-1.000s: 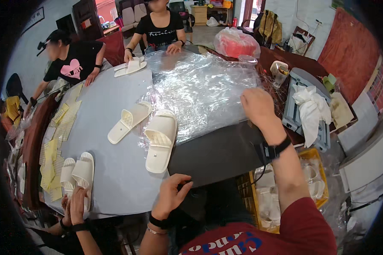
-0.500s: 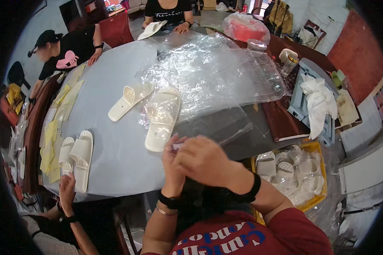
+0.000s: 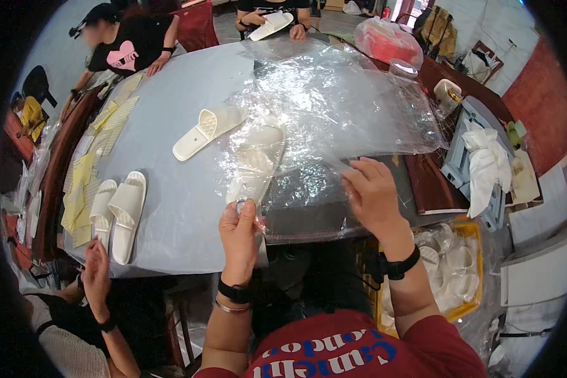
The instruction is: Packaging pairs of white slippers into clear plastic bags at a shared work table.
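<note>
A clear plastic bag (image 3: 305, 217) stretches between my two hands above the near edge of the table. My left hand (image 3: 237, 230) pinches its left side between thumb and fingers; a small blue-rimmed square shows at the fingertips. My right hand (image 3: 377, 195) is raised with fingers drawn together at the bag's right side, where the film is blurred. Behind the plastic lies a cream slipper (image 3: 258, 151), seen through it. To its left, a second cream slipper (image 3: 198, 135) lies angled, partly under the film.
Flat clear bags (image 3: 353, 101) cover the table's far middle. A neighbour's hand (image 3: 96, 268) touches a slipper pair (image 3: 127, 214) at left, beside yellow papers (image 3: 79, 195). Two people stand across the table, one holding a slipper (image 3: 272, 25). A yellow crate (image 3: 475, 252) holds bagged slippers.
My hands have moved apart, the right one outward, with clear plastic now spread between them. The view has shifted slightly. The person opposite has raised and turned their slipper.
</note>
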`<state>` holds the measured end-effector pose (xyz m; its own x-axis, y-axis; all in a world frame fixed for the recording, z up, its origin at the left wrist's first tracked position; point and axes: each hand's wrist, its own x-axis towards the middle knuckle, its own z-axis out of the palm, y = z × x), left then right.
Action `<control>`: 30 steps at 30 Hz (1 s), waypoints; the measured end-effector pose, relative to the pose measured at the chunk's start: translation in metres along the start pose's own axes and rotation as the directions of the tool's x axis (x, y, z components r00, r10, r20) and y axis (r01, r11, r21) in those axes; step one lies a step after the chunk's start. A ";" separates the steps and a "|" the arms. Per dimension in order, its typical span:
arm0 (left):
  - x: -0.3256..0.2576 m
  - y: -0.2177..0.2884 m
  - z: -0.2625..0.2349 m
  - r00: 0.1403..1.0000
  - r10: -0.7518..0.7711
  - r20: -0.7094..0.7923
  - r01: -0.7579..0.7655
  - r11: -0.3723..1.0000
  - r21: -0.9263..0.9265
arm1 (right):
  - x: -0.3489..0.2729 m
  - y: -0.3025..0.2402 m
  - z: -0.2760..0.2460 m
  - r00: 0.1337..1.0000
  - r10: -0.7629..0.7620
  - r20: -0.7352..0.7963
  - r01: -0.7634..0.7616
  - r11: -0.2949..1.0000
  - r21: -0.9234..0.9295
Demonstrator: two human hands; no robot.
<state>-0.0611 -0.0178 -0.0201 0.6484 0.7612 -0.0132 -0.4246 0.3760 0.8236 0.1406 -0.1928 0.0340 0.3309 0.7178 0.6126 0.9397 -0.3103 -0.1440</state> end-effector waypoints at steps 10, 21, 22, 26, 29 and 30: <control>0.026 0.061 0.032 0.936 -0.035 0.351 -0.181 0.807 0.562 | 0.018 0.000 -0.096 0.908 -0.021 -0.419 -0.015 0.996 -0.083; 0.170 0.113 -0.015 0.912 -0.174 0.373 -0.286 0.382 0.879 | -0.010 -0.001 -0.082 0.965 0.054 -0.257 -0.059 0.998 -0.011; 0.181 0.105 -0.025 0.910 -0.172 0.376 -0.293 0.373 0.880 | -0.012 -0.001 -0.080 0.974 0.058 -0.218 -0.061 0.998 -0.003; 0.216 0.061 -0.052 0.948 -0.072 0.310 -0.315 -0.076 0.946 | -0.015 -0.003 -0.071 0.986 0.061 -0.156 -0.060 0.998 0.013; 0.224 0.041 -0.029 0.941 -0.021 0.338 -0.338 -0.018 0.941 | -0.016 -0.003 -0.068 0.989 0.061 -0.133 -0.057 0.998 0.034; 0.223 0.031 -0.025 0.964 0.080 0.255 -0.256 0.004 0.967 | -0.017 -0.004 -0.067 0.993 0.073 -0.097 -0.070 0.997 0.029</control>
<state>0.0548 0.1763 -0.0118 0.7521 0.6288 0.1975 0.4430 -0.7042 0.5549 0.1251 -0.2454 0.0762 0.3883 0.6296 0.6729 0.9163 -0.3415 -0.2093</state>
